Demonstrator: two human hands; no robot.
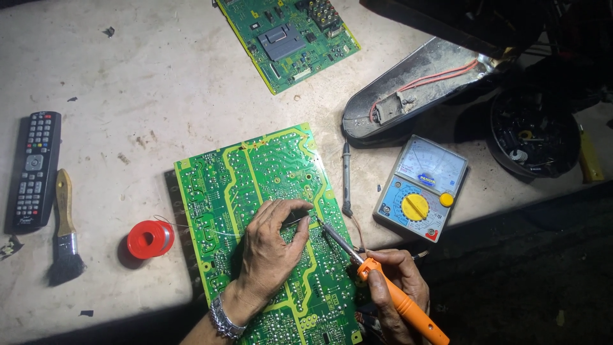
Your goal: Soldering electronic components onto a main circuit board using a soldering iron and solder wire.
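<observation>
A large green circuit board [255,185] lies solder side up on the pale worktable. My left hand [271,246] rests on the board and pinches a thin solder wire [198,229] that runs left to a red spool [150,239]. My right hand [396,284] grips an orange-handled soldering iron [396,300]. The iron's metal tip [317,223] meets the board right beside my left fingertips. A metal watch sits on my left wrist.
A second green circuit board [287,38] lies at the top. An analog multimeter [421,187] with a yellow dial sits to the right, its dark probe [347,179] beside the board. A black remote [35,169] and a brush [64,230] lie left. A grey casing [415,83] and a black round part [533,131] are at upper right.
</observation>
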